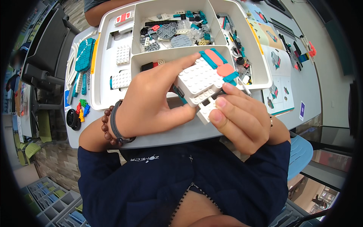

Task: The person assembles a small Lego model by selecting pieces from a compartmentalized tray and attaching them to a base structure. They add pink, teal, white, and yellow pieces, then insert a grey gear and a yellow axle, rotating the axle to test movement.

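A toy-brick model (200,77) is held up over the near edge of the table. Its body is a white studded block, with teal and coral pieces along the far right side. My left hand (149,94) grips the block from the left, thumb below and fingers over the far side. My right hand (244,119) pinches a small white studded piece (206,113) at the model's near end. That piece touches the block or sits very close; I cannot tell whether it is joined. A thin pale rod (245,87) sticks out beside my right fingers.
A white sorting tray (96,85) spans the table, holding loose bricks, gears and plates. An open picture booklet (281,68) lies to the right, near a small built model (302,55). Teal plates (85,55), a black wheel (73,119) and coloured figures (82,109) lie on the left.
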Available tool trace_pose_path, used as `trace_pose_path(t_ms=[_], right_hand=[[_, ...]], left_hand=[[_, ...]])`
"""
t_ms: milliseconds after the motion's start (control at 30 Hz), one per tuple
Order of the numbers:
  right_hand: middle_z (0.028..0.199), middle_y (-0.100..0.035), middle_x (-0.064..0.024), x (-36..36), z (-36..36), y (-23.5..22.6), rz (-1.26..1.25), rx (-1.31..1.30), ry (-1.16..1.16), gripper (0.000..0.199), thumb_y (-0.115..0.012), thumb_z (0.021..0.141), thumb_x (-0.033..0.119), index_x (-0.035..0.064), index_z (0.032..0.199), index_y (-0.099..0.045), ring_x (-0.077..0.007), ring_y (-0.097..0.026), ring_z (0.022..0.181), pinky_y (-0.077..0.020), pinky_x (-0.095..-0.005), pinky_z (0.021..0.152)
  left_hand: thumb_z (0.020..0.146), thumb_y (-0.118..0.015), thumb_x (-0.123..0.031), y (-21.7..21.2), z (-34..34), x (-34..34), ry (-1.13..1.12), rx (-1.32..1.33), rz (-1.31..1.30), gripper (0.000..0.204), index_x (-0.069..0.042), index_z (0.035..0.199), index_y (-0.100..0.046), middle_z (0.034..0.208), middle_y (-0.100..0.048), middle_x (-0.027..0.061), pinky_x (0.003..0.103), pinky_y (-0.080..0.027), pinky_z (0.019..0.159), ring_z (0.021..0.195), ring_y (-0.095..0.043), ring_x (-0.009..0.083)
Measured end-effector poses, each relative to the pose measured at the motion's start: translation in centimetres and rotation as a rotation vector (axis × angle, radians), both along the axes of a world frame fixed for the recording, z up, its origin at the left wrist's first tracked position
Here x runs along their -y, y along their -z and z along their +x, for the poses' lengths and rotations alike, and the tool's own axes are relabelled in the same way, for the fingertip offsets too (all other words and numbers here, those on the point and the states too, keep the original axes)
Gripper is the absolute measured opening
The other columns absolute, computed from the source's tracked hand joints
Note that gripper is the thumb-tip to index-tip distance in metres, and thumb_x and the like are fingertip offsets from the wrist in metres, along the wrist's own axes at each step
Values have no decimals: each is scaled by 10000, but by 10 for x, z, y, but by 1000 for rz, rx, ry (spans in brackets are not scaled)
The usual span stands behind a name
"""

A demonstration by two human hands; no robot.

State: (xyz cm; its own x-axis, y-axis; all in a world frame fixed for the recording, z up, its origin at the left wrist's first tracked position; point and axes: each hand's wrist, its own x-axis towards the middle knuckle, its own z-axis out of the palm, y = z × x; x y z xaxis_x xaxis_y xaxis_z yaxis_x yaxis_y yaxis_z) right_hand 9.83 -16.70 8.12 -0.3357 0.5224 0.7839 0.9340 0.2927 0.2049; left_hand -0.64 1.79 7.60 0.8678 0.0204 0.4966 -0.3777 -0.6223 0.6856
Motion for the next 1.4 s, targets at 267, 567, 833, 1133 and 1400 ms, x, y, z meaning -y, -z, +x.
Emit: trace_pose_path(t_ms=[267, 567, 833, 1133, 1400], right_hand=[[917, -568, -203, 1, 1, 3, -47, -35, 10, 266, -659, 686, -29, -99, 934, -596, -271, -608, 761, -554, -431, 746], [1000, -579, -124, 6, 8, -6, -136, -26, 156, 362, -720, 664, 54, 49, 1007, -603, -234, -572, 871, -385, -515, 970], [1115, -566, -131, -5, 35, -19, -145, -537, 132, 654, -819, 548, 138, 38, 1133, -543, -281, -543, 1024, -444, -377, 883], [1034, -607, -123, -8, 35, -16, -216, -520, 73, 515, -775, 571, 24, 32, 1051, -588, -259, -594, 943, -498, -326, 784], [998, -604, -103, -4, 32, -18, -153, -535, 137, 438, -755, 571, 9, 48, 986, -624, -244, -588, 912, -488, -325, 771]], left_hand=[[633, -697, -157, 5, 1, 1, 13, 17, -7, 621, 7, 1199, -499, 765, -589, 126, 297, -472, 585, 622, -569, 217], [674, -690, -87, -4, 4, -6, 61, 33, -22, 632, 20, 1247, -445, 1058, -561, 165, 296, -477, 770, 906, -587, 213], [734, -683, -51, -15, 2, -9, 252, -260, -553, 629, 21, 1287, -392, 1334, -427, 146, 355, -363, 1002, 1186, -463, 207], [748, -664, -58, -11, 2, -5, 316, -269, -547, 602, 15, 1283, -397, 1352, -408, 130, 361, -345, 1015, 1212, -435, 207], [688, -751, -188, -18, 0, -11, 290, -313, -421, 761, -14, 1302, -336, 1201, -479, 129, 329, -421, 922, 1102, -504, 190]])
